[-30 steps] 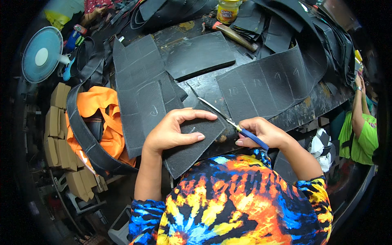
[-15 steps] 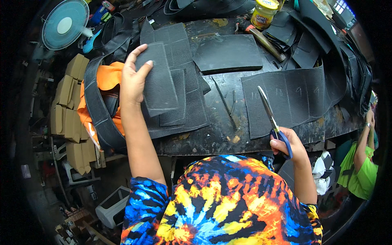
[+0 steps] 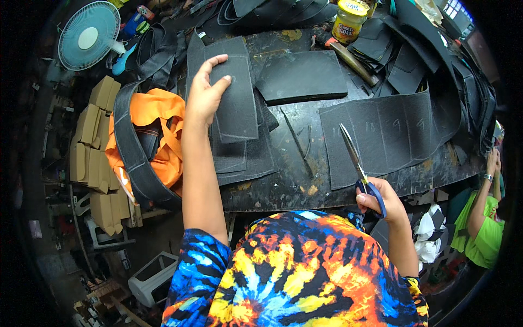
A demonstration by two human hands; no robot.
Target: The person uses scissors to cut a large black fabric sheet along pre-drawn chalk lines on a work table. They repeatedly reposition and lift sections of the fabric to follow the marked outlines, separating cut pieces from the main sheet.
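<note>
My left hand (image 3: 205, 98) is at the left edge of a rectangular black leather-like piece (image 3: 238, 106), thumb on its face and a finger over its upper part. The piece lies above several larger black pieces (image 3: 231, 158), partly covering them. In my right hand (image 3: 384, 199) is a pair of scissors (image 3: 355, 153) with dark blue handles, the blades nearly together and pointing up and away. Beyond the blades a long black strip (image 3: 381, 133) with pale marked lines is spread out, its far end curling upward on the right.
A thick black slab (image 3: 302, 76) rests on the worn dark table (image 3: 261, 191), with thin offcuts (image 3: 297, 136) before it. Behind are a hammer (image 3: 351, 61) and yellow-lidded jar (image 3: 348, 24). Orange cloth (image 3: 158, 106) and a black band (image 3: 125, 131) are left; a person in green (image 3: 479, 229) is far right.
My left hand has moved right, carrying the black piece with it over the others. My right hand with the scissors has shifted only slightly left and nearer.
</note>
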